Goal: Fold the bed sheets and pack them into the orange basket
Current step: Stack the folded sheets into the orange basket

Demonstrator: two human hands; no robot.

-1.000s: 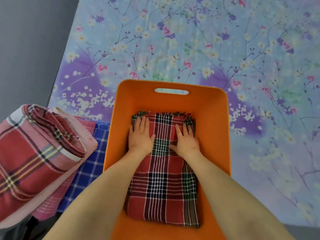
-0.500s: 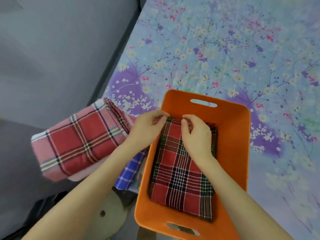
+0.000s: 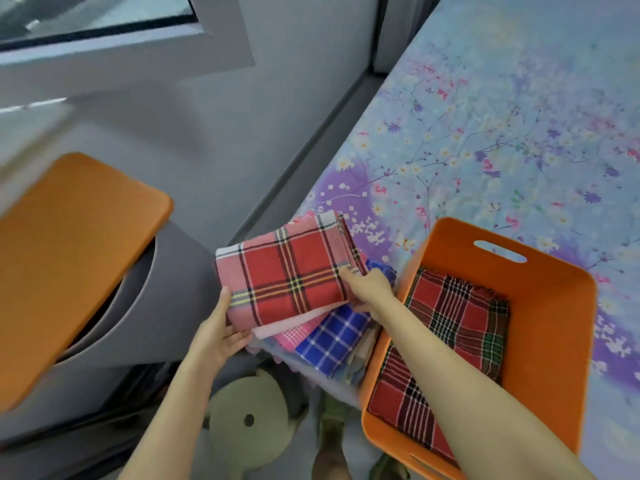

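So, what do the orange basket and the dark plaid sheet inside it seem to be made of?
Orange basket: likely moulded plastic, with smooth matte walls and a cut-out handle slot. Dark plaid sheet: woven cloth, perhaps cotton; threads fray along its far edge.

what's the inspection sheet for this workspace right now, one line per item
surface: floral bed cover; orange basket sits near its edge
job's things: orange basket holds one folded dark plaid sheet; red plaid sheet tops a stack beside it, blue check sheet beneath
clutter: green stool on the floor; blurred orange panel at left
grippers: left hand and right hand both grip the red plaid sheet
cables: nothing seen
surroundings: grey wall, window frame top left
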